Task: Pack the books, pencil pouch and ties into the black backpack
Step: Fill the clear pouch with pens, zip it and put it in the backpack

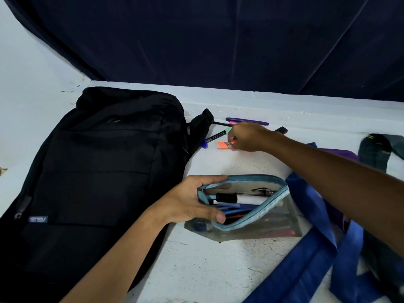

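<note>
The black backpack (98, 167) lies flat and closed on the left of the white surface. My left hand (192, 200) grips the open mouth of a clear pencil pouch (258, 217) with a light blue zip edge; pens and a marker lie inside it. My right hand (247, 137) reaches to the back and pinches an orange eraser (223, 145). Blue ties (312, 259) sprawl at the lower right, and a dark green striped tie (376, 149) lies at the far right. No books are visible.
Loose pens lie near the eraser: a black pen with a blue cap (215, 136), a purple pen (247, 121) and a black marker (281, 130). A purple cloth (341, 153) shows under my right forearm. A dark curtain (218, 40) hangs behind the ledge.
</note>
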`<state>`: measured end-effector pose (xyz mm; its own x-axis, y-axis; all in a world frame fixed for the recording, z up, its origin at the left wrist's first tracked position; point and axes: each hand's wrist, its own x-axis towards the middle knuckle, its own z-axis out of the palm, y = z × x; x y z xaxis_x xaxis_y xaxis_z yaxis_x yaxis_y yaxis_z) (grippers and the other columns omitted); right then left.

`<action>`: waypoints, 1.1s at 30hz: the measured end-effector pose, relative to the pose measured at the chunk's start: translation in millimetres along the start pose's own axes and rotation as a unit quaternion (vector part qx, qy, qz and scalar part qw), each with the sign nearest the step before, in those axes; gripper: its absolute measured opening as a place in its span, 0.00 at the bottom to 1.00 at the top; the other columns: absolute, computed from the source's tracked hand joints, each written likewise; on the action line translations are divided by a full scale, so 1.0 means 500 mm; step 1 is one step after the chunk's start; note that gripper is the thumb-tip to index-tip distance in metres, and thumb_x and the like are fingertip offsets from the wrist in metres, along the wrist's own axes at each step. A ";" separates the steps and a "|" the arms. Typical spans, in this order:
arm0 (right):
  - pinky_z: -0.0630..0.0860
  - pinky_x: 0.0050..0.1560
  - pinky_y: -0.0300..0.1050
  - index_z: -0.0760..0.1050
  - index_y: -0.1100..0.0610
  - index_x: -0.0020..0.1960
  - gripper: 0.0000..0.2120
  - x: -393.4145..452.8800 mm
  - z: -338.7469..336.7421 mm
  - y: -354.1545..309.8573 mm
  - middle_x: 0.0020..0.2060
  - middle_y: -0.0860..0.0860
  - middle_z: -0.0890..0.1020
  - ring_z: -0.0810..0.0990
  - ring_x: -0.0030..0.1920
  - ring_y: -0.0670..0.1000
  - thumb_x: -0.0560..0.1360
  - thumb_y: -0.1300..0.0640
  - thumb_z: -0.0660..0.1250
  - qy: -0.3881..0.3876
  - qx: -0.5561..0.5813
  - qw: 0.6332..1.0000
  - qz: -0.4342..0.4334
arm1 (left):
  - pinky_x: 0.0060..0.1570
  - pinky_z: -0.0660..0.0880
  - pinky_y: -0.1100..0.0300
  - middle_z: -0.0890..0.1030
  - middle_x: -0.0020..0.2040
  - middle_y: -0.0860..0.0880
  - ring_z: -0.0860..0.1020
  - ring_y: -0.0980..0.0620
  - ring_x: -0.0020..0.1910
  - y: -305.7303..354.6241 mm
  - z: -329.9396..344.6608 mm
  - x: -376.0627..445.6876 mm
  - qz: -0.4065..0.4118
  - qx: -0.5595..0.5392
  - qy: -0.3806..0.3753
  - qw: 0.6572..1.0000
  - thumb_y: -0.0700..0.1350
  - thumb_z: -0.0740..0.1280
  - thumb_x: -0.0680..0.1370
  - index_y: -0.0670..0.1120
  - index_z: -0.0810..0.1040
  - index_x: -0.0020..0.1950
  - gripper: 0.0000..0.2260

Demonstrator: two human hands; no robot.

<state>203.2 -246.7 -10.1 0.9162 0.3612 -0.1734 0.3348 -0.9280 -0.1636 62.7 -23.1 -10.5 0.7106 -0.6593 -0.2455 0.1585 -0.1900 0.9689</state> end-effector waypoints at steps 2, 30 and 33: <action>0.70 0.41 0.46 0.82 0.60 0.47 0.06 -0.027 -0.026 -0.013 0.44 0.55 0.83 0.79 0.45 0.54 0.75 0.59 0.68 0.033 0.071 0.997 0.000 | 0.62 0.75 0.57 0.80 0.63 0.52 0.78 0.53 0.64 -0.001 -0.002 0.000 -0.004 0.009 0.003 1.000 0.57 0.83 0.52 0.51 0.73 0.66 0.44; 0.76 0.38 0.40 0.83 0.58 0.44 0.05 -0.082 -0.092 -0.017 0.41 0.53 0.86 0.79 0.34 0.50 0.74 0.65 0.70 -0.040 0.231 0.972 -0.007 | 0.56 0.76 0.63 0.81 0.61 0.54 0.79 0.52 0.62 0.005 0.005 -0.002 0.003 -0.017 -0.009 1.000 0.47 0.80 0.56 0.46 0.71 0.69 0.42; 0.78 0.46 0.45 0.83 0.60 0.51 0.09 -0.017 -0.054 0.028 0.51 0.57 0.83 0.82 0.43 0.54 0.75 0.68 0.66 0.056 0.225 0.971 0.061 | 0.59 0.76 0.61 0.80 0.63 0.51 0.78 0.51 0.63 0.003 0.002 -0.002 -0.005 -0.021 -0.003 1.000 0.51 0.83 0.55 0.44 0.70 0.70 0.47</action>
<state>206.1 -265.1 15.2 0.9695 0.2159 -0.1160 0.1157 -0.8205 -0.5599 61.4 -23.6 -8.8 0.7046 -0.6622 -0.2550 0.1940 -0.1659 0.9669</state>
